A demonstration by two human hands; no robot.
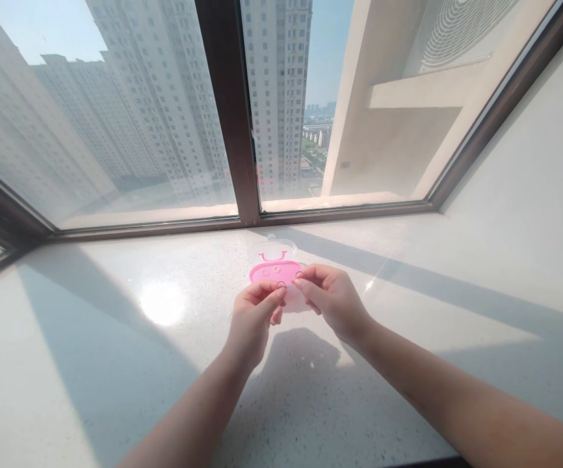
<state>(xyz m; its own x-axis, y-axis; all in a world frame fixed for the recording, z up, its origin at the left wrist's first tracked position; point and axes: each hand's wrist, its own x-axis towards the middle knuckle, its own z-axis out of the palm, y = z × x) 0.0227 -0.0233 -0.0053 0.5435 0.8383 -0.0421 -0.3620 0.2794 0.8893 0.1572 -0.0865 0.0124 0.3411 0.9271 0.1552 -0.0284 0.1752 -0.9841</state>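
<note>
A small pink case (275, 269) with a clear lid and a pink handle lies on the white stone windowsill (116, 338), near the window. My left hand (253, 318) and my right hand (330, 296) meet just in front of it, both pinched. Between their fingertips stretches a thin dark ring (281, 284), like a small hair tie. The lower part of the case is hidden behind my fingers.
A dark-framed window (233, 130) runs along the sill's far edge, with tall buildings outside. A white wall (530, 195) rises on the right. Sunlight and long shadows cross the sill.
</note>
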